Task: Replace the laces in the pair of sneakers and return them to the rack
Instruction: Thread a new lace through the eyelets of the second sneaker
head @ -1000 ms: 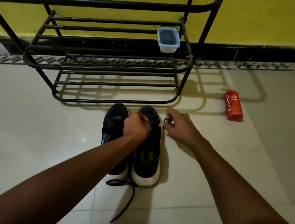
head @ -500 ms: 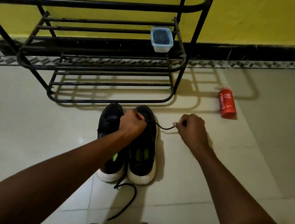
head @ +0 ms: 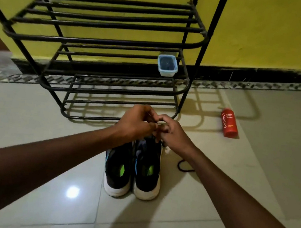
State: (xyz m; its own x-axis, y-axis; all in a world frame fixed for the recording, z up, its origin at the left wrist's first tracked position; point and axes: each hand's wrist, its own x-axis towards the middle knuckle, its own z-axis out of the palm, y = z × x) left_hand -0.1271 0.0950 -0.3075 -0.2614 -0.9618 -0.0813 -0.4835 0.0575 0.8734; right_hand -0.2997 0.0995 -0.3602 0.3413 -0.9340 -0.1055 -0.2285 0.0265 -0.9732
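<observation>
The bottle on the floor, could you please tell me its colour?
The bottle is red, head view.

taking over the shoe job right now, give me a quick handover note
Left hand: pinches the black lace above the toe end of the sneakers.
Right hand: fingers curled on the same lace, touching the left hand.
Things: the sneakers stand side by side on the floor, toes towards the rack; a loose loop of lace lies on the floor to their right.
Done: how far the lacing has got is hidden by the hands.
Left: finish lacing both sneakers, then set the pair on the rack.
</observation>
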